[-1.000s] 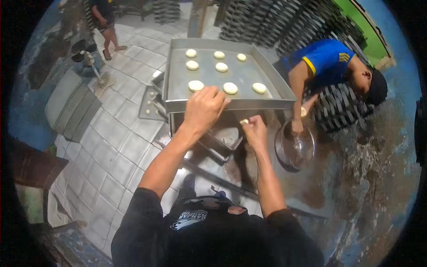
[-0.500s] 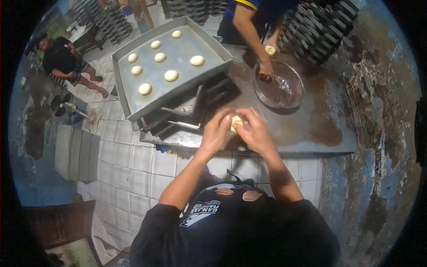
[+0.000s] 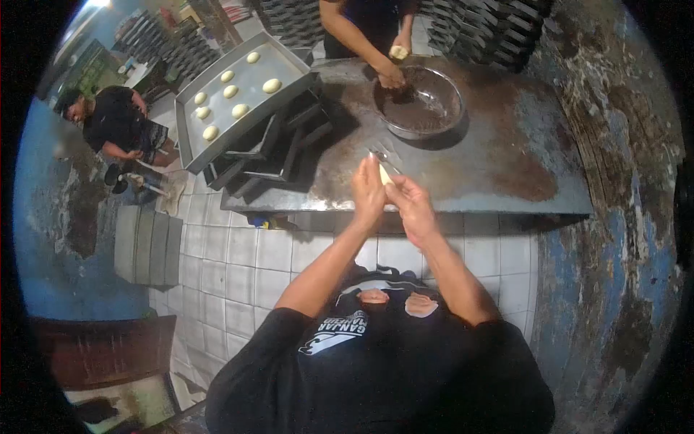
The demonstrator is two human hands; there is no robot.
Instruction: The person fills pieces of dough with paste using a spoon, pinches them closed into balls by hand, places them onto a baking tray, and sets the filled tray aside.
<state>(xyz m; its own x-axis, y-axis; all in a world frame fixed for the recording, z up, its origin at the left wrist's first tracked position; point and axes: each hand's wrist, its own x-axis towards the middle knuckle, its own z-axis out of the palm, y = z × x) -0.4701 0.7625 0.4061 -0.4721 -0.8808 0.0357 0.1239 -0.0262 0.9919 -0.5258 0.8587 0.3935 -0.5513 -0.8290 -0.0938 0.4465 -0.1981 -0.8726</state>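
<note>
A small pale piece of dough [image 3: 384,175] is pinched between my two hands, above the front edge of the metal table. My left hand [image 3: 368,189] is held edge-up, its fingers together and pressed against the dough's left side. From the right, the thumb and bent fingers of my right hand [image 3: 410,208] grip the same piece. Part of the dough is hidden by my fingers. Just beyond my fingertips a thin shiny utensil [image 3: 392,160] shows, its kind too small to tell.
A metal tray [image 3: 278,66] with several dough balls rests tilted on stacked trays at left. A bowl [image 3: 454,123] of dark brown filling sits on the table [image 3: 499,177]. Across it, a co-worker's hand [image 3: 391,75] is in the bowl, the other holding dough [image 3: 398,52]. Another person [image 3: 119,119] sits far left.
My view has shifted, so the tray and bowl appear further up and left. My left hand has turned from cupping the dough to a flatter, edge-up pose. The co-worker's hand stays at the bowl.
</note>
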